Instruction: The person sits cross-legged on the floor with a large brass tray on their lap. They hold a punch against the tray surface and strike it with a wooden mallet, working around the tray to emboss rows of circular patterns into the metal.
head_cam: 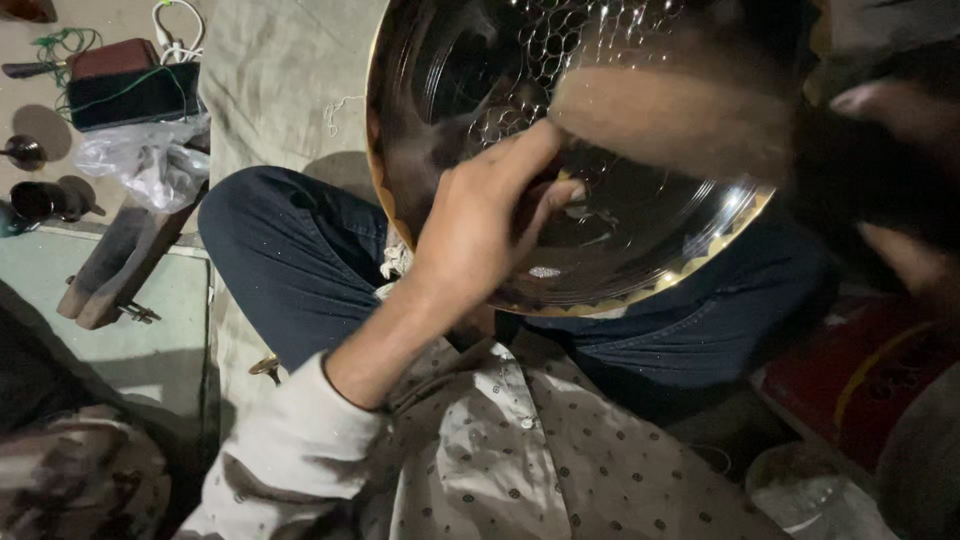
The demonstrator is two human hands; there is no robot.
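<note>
A large round metal tray (640,250) with a dark mirror-like face and a gold scalloped rim rests tilted on the lap of a person sitting cross-legged in dark blue trousers (290,260) and a pale dotted shirt (500,450). The left hand (480,215) lies on the tray's face near its lower left edge, fingers bent and pressed to the metal, thumb stretched up along it; it grips nothing else that can be seen. The right hand (900,110) sits at the tray's upper right edge, badly blurred, so whether it is clenched around something or loose cannot be told. A blurred tan streak (670,115) crosses the tray's upper part between the two hands; it may be a cloth or a forearm.

On the floor at upper left lies a flat dark green box (135,95) with a reddish-brown case (115,57) on top and a white cable (175,30) just beside it. Below them is a crumpled clear plastic bag (150,160), touching a block of wood (120,265). Small dark metal cups (45,200) stand at the far left edge. A red flat package (850,370) with a yellow curved line lies at lower right, near a clear plastic wrapper (810,495).
</note>
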